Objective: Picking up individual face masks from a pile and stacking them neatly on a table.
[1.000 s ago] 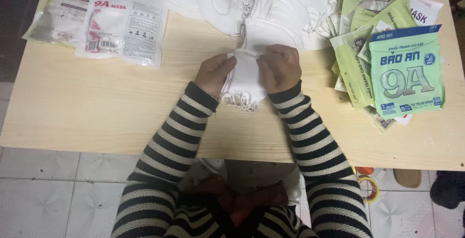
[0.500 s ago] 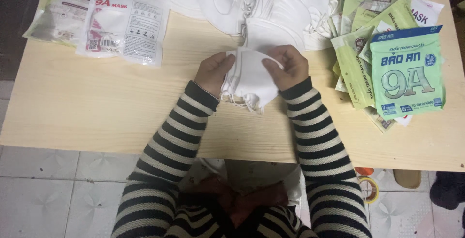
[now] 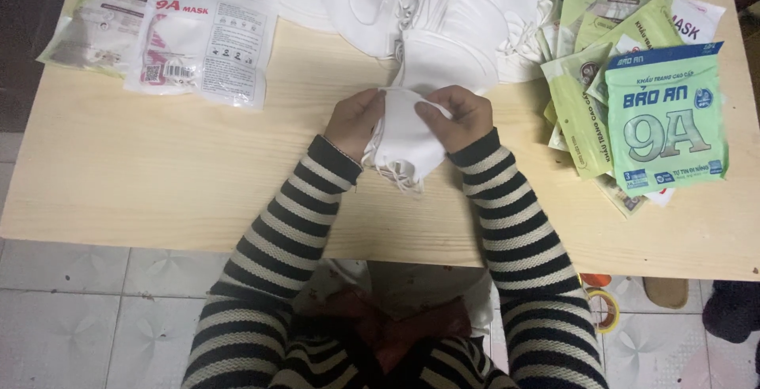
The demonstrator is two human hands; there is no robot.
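White masks between both hands

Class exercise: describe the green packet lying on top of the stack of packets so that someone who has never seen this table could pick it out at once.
Start at the pale wooden table and go to its right end, where a fan of flat packets lies. The top green packet sits nearest the right edge; unlike the paler yellow-green ones under it, it is mint green with a dark blue band across its top.

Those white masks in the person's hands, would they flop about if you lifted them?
Probably floppy: the masks bend between the left hand and right hand, and their ear loops dangle loose. Likely very light, being thin fabric.
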